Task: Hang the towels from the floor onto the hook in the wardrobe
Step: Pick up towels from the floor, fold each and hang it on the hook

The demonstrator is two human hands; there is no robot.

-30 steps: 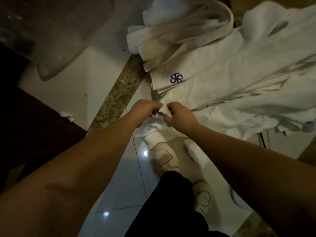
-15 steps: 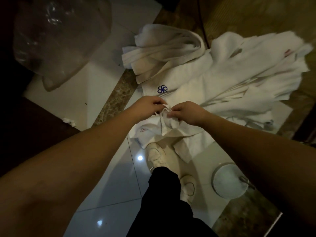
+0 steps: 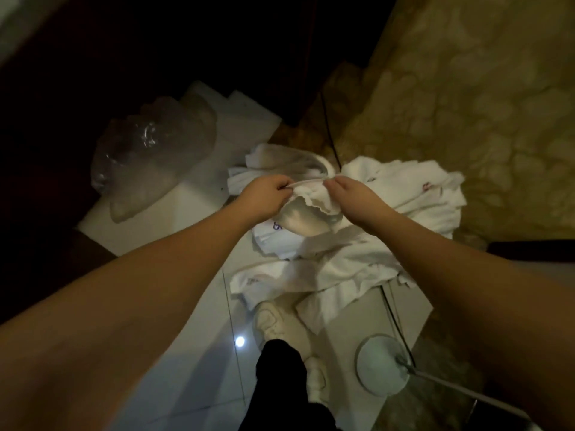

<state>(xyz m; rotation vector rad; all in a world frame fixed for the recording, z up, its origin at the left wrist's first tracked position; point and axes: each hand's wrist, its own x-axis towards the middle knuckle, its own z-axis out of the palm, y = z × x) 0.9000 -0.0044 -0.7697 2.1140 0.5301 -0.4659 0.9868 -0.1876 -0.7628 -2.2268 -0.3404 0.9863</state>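
Observation:
A white towel [image 3: 306, 214] hangs between my two hands above the floor. My left hand [image 3: 266, 195] pinches its top edge on the left, and my right hand [image 3: 350, 195] pinches the same edge on the right, so a thin strip of hem is stretched between them. Below and behind lies a heap of white towels [image 3: 404, 194] on the pale tiled floor [image 3: 186, 353]. One folded towel in the heap shows part of a blue logo [image 3: 276, 226]. The wardrobe hook is out of view.
A crumpled clear plastic bag [image 3: 149, 160] lies at the left beside dark wooden furniture. My shoes [image 3: 273, 318] stand just under the towels. A round white lamp base [image 3: 382, 365] with a metal pole and a cable sits at the lower right, on patterned carpet.
Both hands have lifted the towel's edge off the heap and pulled it apart slightly. The camera has risen, so the heap and floor look farther away.

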